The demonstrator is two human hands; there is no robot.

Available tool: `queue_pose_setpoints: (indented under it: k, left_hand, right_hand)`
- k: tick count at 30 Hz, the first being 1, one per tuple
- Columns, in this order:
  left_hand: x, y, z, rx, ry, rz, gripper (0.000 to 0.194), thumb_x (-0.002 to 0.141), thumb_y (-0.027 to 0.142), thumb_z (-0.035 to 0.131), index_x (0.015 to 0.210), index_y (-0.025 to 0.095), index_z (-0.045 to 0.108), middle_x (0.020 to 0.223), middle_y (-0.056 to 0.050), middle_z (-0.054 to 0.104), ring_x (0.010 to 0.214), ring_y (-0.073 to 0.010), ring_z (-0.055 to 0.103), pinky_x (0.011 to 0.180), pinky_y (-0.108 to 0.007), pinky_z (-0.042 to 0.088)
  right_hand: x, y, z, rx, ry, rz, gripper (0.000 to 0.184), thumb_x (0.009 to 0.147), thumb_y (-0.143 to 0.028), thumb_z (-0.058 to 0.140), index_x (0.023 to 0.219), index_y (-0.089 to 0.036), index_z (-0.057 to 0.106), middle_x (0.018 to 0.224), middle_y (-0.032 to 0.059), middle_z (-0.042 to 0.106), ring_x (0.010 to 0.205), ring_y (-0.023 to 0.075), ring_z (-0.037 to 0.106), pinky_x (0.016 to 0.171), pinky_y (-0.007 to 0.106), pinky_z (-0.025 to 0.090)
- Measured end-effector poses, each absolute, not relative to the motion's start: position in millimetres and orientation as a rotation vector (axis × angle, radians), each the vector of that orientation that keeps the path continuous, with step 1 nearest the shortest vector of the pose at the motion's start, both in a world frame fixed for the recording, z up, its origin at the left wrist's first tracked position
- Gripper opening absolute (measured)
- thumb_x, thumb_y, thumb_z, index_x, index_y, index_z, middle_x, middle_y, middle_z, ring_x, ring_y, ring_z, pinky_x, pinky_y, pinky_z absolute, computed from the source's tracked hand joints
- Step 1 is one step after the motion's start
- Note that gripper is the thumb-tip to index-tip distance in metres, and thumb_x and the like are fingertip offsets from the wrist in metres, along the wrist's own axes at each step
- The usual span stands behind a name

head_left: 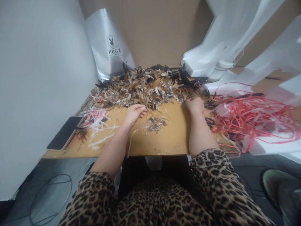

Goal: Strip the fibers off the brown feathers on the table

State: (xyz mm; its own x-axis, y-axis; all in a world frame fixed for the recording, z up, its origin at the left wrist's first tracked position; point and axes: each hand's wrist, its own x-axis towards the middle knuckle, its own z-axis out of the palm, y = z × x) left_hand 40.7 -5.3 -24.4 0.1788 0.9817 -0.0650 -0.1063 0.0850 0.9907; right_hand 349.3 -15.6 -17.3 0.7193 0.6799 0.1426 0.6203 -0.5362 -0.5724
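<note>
A big heap of brown, black and white feathers (pixel 148 84) covers the far half of a tan board table (pixel 169 141). My left hand (pixel 135 113) rests at the heap's near edge, its fingers curled and pressed together at the feathers. My right hand (pixel 194 105) lies on the heap's right edge with the fingers bent under; what they hold is hidden. A small separate clump of feathers (pixel 155 123) lies on the board between my two hands.
A silver foil bag (pixel 109 47) stands at the back left. Pink and white paper strips (pixel 96 121) and a black phone (pixel 64 132) lie at left. Tangled red cord (pixel 251 116) and white sheets (pixel 235 34) fill the right side.
</note>
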Motion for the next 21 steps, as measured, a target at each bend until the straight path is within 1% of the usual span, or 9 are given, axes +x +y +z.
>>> queue_pose_setpoints:
  k: [3, 5, 8, 10, 14, 16, 18, 21]
  left_hand:
    - [38.0, -3.6, -23.9, 1.14, 1.034, 1.105, 0.021, 0.068, 0.024, 0.071, 0.083, 0.01, 0.066, 0.074, -0.006, 0.069, 0.054, -0.008, 0.061, 0.048, -0.017, 0.045]
    - [36.3, -2.0, -24.3, 1.137, 1.038, 1.131, 0.022, 0.068, 0.024, 0.072, 0.084, 0.01, 0.067, 0.074, -0.006, 0.069, 0.055, -0.0081, 0.062, 0.048, -0.017, 0.044]
    - [35.0, 0.1, -25.5, 1.128, 1.039, 1.165, 0.022, 0.067, 0.025, 0.072, 0.083, 0.011, 0.067, 0.075, -0.005, 0.069, 0.056, -0.0084, 0.062, 0.047, -0.016, 0.044]
    - [35.3, 0.8, -26.2, 1.118, 1.041, 1.173, 0.023, 0.067, 0.026, 0.073, 0.082, 0.011, 0.067, 0.075, -0.005, 0.069, 0.055, -0.0083, 0.062, 0.046, -0.016, 0.044]
    - [36.0, 1.0, -26.4, 1.114, 1.051, 1.175, 0.024, 0.066, 0.027, 0.074, 0.082, 0.011, 0.067, 0.074, -0.005, 0.069, 0.054, -0.0081, 0.061, 0.046, -0.016, 0.043]
    - [35.2, 1.5, -25.9, 1.118, 1.046, 1.186, 0.024, 0.066, 0.027, 0.073, 0.082, 0.011, 0.066, 0.074, -0.005, 0.069, 0.054, -0.0081, 0.061, 0.046, -0.016, 0.043]
    - [33.6, 2.5, -25.2, 1.119, 1.031, 1.211, 0.023, 0.067, 0.026, 0.072, 0.083, 0.011, 0.066, 0.074, -0.005, 0.069, 0.054, -0.0078, 0.061, 0.046, -0.017, 0.043]
    - [30.2, 4.7, -23.7, 1.091, 1.031, 1.282, 0.022, 0.068, 0.027, 0.071, 0.083, 0.012, 0.066, 0.072, -0.003, 0.068, 0.052, -0.0059, 0.059, 0.045, -0.015, 0.041]
  right_hand:
    - [349.5, -13.9, -15.8, -2.218, -0.976, 0.193, 0.025, 0.071, -0.025, 0.053, 0.078, -0.013, 0.073, 0.077, 0.018, 0.07, 0.073, 0.0265, 0.065, 0.068, 0.035, 0.048]
    - [350.1, -11.6, -14.2, -2.119, -0.975, 0.213, 0.026, 0.074, -0.025, 0.05, 0.079, -0.012, 0.072, 0.072, 0.0154, 0.069, 0.068, 0.0231, 0.063, 0.066, 0.033, 0.048]
    - [349.9, -9.5, -10.2, -2.028, -0.969, 0.148, 0.027, 0.078, -0.025, 0.047, 0.085, -0.011, 0.069, 0.076, 0.0147, 0.068, 0.072, 0.0215, 0.062, 0.069, 0.032, 0.048]
    - [348.2, -10.8, -6.5, -2.013, -0.965, 0.086, 0.026, 0.078, -0.025, 0.048, 0.088, -0.012, 0.068, 0.081, 0.0144, 0.068, 0.076, 0.0218, 0.061, 0.073, 0.032, 0.048]
    - [342.1, -16.8, -1.0, -1.986, -0.981, -0.013, 0.023, 0.078, -0.027, 0.049, 0.088, -0.015, 0.066, 0.086, 0.011, 0.068, 0.081, 0.0215, 0.061, 0.078, 0.034, 0.046]
    - [338.6, -17.7, -0.6, -1.951, -1.002, -0.041, 0.024, 0.078, -0.028, 0.048, 0.088, -0.016, 0.066, 0.087, 0.0094, 0.068, 0.08, 0.0203, 0.06, 0.079, 0.033, 0.045]
    - [333.6, -16.2, -0.8, -1.907, -1.033, -0.012, 0.022, 0.076, -0.028, 0.05, 0.085, -0.015, 0.066, 0.083, 0.0084, 0.068, 0.076, 0.0186, 0.059, 0.076, 0.032, 0.045]
    - [318.6, -13.6, 2.1, -1.739, -1.098, 0.256, 0.019, 0.073, -0.028, 0.055, 0.076, -0.012, 0.066, 0.069, 0.0058, 0.063, 0.061, 0.0137, 0.053, 0.062, 0.028, 0.043]
